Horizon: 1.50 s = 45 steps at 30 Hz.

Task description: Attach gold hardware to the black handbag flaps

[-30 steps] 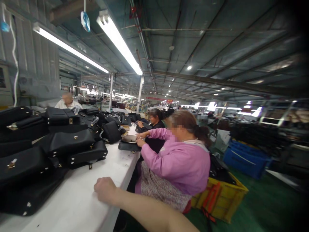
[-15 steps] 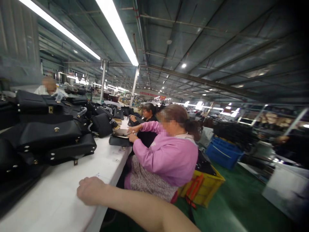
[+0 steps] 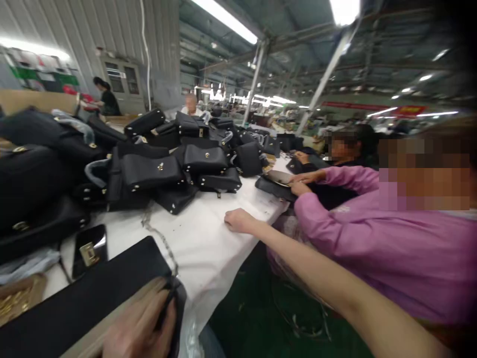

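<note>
The light comes from white tube lamps (image 3: 227, 20) under the roof (image 3: 313, 25); the one at the upper edge is overexposed, while the roof itself is rather dim. The white table (image 3: 208, 228) is softly bright, but the floor (image 3: 238, 308) lies in deep shadow. The left hand (image 3: 137, 318) is blurred, the posts (image 3: 255, 82) lean, and the upper right corner darkens to black.

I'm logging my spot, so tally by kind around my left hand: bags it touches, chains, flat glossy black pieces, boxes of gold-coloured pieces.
Black bag at left hand: 1
Chain: 1
Flat glossy black piece: 1
Box of gold-coloured pieces: 1
Total: 4
</note>
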Each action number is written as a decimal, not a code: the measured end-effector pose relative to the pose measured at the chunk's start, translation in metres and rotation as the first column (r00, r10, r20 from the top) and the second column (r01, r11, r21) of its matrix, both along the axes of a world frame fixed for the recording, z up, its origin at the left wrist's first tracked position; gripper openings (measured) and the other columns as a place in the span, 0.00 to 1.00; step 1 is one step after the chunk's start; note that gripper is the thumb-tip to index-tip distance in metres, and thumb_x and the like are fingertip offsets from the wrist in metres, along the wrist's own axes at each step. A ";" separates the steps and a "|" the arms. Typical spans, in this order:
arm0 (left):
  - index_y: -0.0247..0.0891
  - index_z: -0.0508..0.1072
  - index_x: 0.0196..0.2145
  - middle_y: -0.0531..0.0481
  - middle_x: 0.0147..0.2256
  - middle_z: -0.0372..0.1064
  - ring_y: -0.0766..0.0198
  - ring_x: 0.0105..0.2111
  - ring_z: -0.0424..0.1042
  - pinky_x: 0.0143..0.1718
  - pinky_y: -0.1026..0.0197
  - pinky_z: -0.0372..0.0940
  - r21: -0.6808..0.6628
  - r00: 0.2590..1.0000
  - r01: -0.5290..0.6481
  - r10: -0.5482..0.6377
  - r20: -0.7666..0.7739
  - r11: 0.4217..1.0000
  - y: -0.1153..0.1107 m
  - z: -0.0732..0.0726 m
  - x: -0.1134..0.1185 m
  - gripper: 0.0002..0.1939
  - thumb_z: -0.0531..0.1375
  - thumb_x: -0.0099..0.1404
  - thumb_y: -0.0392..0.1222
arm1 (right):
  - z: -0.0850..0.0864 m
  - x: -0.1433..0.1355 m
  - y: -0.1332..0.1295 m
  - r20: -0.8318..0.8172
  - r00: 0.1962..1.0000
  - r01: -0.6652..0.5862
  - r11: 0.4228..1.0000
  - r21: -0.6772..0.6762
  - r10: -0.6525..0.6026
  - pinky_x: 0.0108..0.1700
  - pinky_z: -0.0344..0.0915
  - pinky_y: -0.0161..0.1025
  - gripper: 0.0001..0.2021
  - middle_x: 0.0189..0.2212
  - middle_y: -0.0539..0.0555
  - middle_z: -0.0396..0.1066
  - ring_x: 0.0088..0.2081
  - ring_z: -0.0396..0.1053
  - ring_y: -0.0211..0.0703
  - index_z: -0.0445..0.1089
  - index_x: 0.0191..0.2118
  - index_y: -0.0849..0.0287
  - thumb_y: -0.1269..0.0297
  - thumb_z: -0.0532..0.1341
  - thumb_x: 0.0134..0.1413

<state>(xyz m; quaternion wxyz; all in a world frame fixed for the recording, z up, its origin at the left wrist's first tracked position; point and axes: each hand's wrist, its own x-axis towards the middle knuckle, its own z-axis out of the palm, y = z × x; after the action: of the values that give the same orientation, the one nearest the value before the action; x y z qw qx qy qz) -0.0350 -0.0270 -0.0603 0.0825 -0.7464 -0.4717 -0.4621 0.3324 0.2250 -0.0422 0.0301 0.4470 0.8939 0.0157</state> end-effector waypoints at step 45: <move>0.35 0.73 0.44 0.49 0.34 0.70 0.56 0.32 0.67 0.34 0.48 0.59 -0.045 0.961 -0.084 0.069 -0.266 0.995 -0.036 0.004 0.025 0.02 0.63 0.74 0.33 | 0.127 -0.209 -0.156 0.156 0.850 -0.471 0.858 -0.202 0.504 0.34 0.60 0.41 0.10 0.25 0.56 0.77 0.27 0.73 0.46 0.77 0.28 0.54 0.68 0.68 0.62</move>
<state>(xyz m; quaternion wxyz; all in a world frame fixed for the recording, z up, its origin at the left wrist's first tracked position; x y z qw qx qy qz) -0.0096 -0.0633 -0.0563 0.1418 -0.7845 -0.4977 -0.3416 0.1238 0.0688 0.0852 0.1513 0.1971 0.9686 -0.0016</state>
